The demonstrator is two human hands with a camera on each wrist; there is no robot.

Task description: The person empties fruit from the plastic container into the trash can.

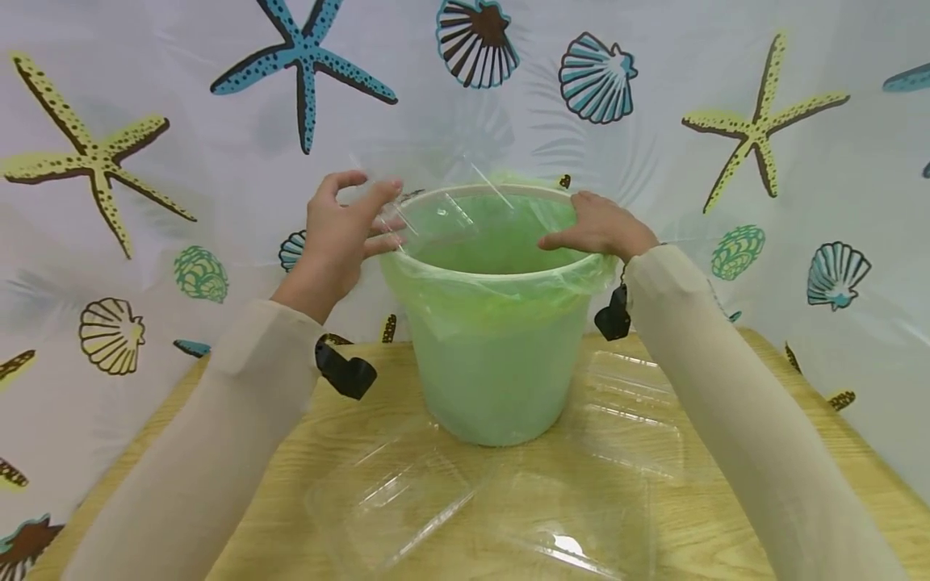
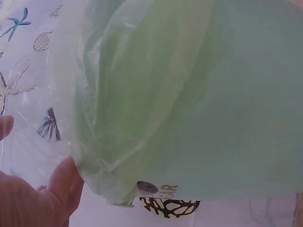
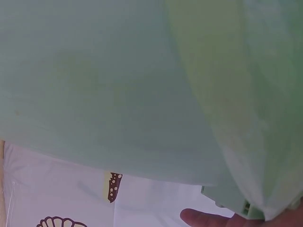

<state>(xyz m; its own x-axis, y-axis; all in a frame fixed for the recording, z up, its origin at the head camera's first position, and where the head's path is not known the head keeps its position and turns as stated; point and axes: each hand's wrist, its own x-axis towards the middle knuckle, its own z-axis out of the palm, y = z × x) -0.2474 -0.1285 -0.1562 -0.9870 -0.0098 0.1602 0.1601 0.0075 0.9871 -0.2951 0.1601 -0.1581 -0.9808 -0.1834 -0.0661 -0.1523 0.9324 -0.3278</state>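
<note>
A pale green trash bin stands upright, a thin green plastic bag lining it and folded over its rim. At the bin's left rim, my left hand holds a clear plastic tray that slants over the opening. Thumb and fingers are bent around the tray's edge; its transparency blurs its outline. In the left wrist view, the fingers of this hand lie against the bagged rim. My right hand grips the right side of the rim, thumb over the opening and fingers outside, partly hidden.
More clear plastic trays lie on the wooden table: one tray front left, another tray front centre, and one tray right of the bin. Behind hangs a white curtain with sea-life prints.
</note>
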